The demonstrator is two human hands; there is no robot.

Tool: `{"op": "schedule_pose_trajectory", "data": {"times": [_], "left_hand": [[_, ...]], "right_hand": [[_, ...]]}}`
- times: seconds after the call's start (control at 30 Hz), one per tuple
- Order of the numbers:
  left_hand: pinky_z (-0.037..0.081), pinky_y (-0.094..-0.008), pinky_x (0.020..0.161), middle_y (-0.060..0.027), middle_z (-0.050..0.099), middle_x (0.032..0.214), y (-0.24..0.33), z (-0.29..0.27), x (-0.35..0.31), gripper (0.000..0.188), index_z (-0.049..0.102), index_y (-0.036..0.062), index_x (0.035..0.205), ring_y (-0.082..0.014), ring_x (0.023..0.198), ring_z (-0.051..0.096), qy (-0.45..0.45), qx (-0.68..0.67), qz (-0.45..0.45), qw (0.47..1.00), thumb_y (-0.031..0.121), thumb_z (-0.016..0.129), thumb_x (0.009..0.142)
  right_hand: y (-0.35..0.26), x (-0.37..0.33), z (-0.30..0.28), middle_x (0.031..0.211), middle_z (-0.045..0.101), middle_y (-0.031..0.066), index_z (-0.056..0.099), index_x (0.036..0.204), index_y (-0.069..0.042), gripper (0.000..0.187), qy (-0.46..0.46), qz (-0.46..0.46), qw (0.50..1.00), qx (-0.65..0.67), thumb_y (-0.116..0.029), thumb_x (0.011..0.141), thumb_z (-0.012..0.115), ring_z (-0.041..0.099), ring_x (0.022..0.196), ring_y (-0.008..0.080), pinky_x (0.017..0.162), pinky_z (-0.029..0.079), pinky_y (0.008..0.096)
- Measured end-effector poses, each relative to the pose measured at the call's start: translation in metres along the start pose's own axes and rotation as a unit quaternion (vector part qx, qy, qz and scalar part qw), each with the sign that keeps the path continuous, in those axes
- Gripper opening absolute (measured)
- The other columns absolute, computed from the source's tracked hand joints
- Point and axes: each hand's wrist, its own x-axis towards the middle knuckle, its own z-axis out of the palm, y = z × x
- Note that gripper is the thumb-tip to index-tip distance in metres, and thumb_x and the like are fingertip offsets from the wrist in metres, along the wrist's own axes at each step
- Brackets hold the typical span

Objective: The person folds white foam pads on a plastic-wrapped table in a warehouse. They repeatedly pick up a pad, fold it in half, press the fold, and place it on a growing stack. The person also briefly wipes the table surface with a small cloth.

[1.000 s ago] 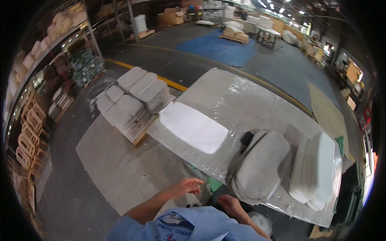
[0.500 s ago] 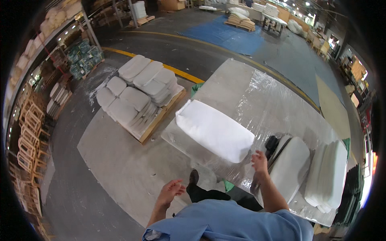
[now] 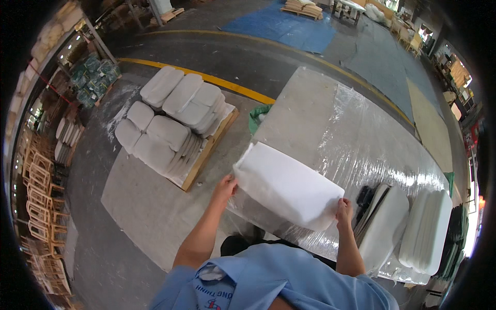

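A white padded sheet (image 3: 292, 186), rectangular with rounded corners, lies in front of me on a grey table (image 3: 305, 113) partly covered in clear plastic film. My left hand (image 3: 226, 186) pinches its left edge near the fuzzy, ragged end. At its right end, my right hand (image 3: 344, 211) grips the near corner with closed fingers. Just beyond the right hand, pale rounded pads (image 3: 385, 219) lean on edge with dark boards. A black object (image 3: 365, 195) sits beside them, its kind unclear.
Another row of white pads (image 3: 424, 230) stands at the table's right end. Left of the table, a wooden pallet (image 3: 209, 155) bears stacked grey-white pads (image 3: 170, 132). A green bag (image 3: 257, 119) touches the table's far left side. Wooden chair frames (image 3: 41, 201) line the left.
Both hands have moved from apart to holding the padded sheet, the left on its left edge, the right on its right end. My body has come closer to the table.
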Motion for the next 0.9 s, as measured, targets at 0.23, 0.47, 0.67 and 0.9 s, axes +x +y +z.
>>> {"op": "schedule_pose_trajectory", "data": {"times": [0.23,0.47,0.67,0.9], "left_hand": [[0.051,-0.0331,0.071,-0.0053,0.073,0.091,0.03,0.016,0.077,0.029,0.075,-0.0021,0.109,-0.0135,0.079,0.064,-0.026,0.126,0.027,0.991,0.022,0.075,0.093],[0.052,-0.0339,0.075,-0.0077,0.073,0.091,0.038,0.018,0.085,0.028,0.073,-0.0014,0.104,-0.0155,0.083,0.065,-0.055,0.227,0.022,0.972,0.023,0.077,0.09],[0.052,-0.0336,0.078,-0.0048,0.071,0.101,0.047,0.015,0.1,0.033,0.069,0.0019,0.116,-0.0158,0.087,0.064,-0.146,0.037,-0.101,0.983,0.023,0.079,0.093],[0.051,-0.0317,0.085,-0.003,0.068,0.1,0.137,0.029,0.101,0.029,0.068,0.002,0.115,-0.0128,0.092,0.061,-0.167,0.02,0.071,0.983,0.018,0.079,0.094]], "right_hand": [[0.004,-0.012,0.015,0.093,0.067,0.0053,0.066,0.123,-0.004,0.031,0.112,-0.021,0.992,-0.058,-0.03,0.105,0.066,0.056,0.066,0.011,0.056,0.044,0.0295],[-0.005,-0.014,0.031,0.096,0.072,0.0096,0.067,0.124,0.0,0.035,0.134,0.047,0.984,-0.112,-0.03,0.107,0.06,0.066,0.084,0.0183,0.08,0.054,0.0353],[-0.01,-0.012,0.038,0.083,0.061,0.0017,0.069,0.106,0.0,0.033,0.237,0.008,0.963,-0.131,-0.029,0.109,0.054,0.053,0.078,0.0131,0.071,0.046,0.0343],[-0.003,-0.039,0.072,0.095,0.064,0.0046,0.066,0.115,0.0,0.035,0.167,0.033,0.976,0.133,-0.032,0.111,0.053,0.057,0.087,0.0154,0.079,0.049,0.0359]]}}
